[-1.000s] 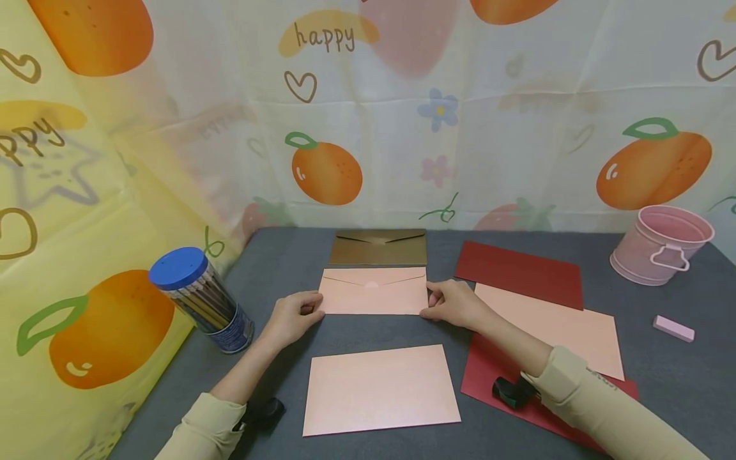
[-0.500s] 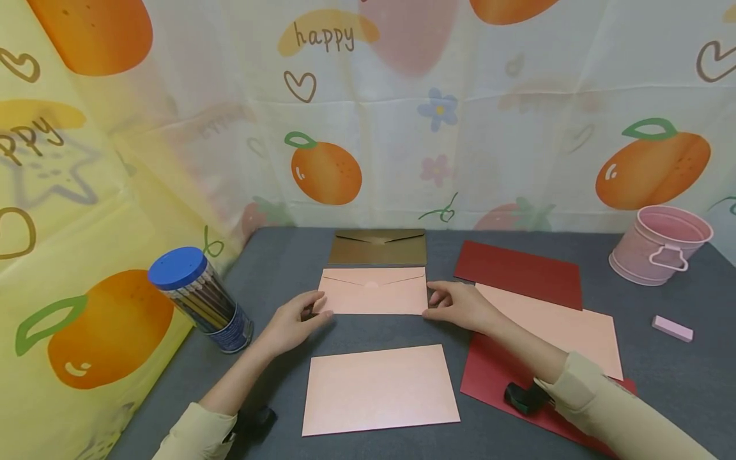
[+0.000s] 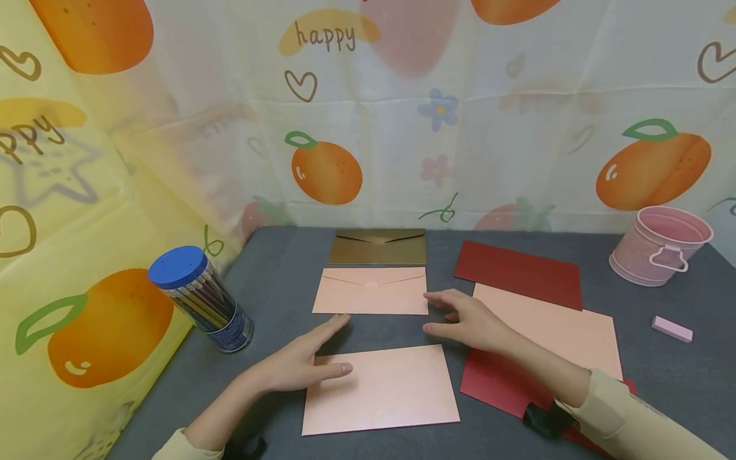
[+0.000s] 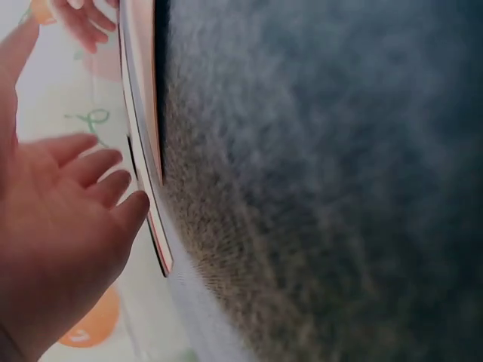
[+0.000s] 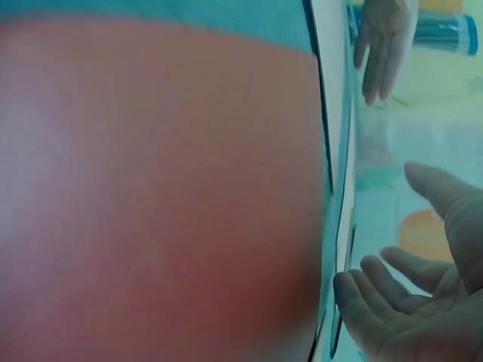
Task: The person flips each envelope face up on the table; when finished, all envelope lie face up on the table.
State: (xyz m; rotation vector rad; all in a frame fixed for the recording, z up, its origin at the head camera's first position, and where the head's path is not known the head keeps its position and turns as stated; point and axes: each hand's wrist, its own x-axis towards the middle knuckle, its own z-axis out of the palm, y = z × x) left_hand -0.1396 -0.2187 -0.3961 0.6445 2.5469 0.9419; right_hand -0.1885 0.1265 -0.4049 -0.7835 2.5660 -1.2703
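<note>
- The closed pale pink paper envelope lies flat on the grey felt-covered table, flap side up, squared just in front of the closed gold-brown paper envelope; the alignment suggests deliberate placement.
- Left hand: grip open, fingers straight, holding nothing, lying over the left edge of the pale pink rectangular card in front of the pink envelope.
- Right hand: grip open, fingers loosely spread, holding nothing, just right of the pink envelope's corner and clear of it.
- Right of the pink envelope, a second pink sheet overlaps dark red sheets.
- Only the head view shows this layout. The left wrist view shows the left hand's straightened fingers beside a card edge; the right wrist view shows blurred red paper and the right hand's relaxed fingers.
</note>
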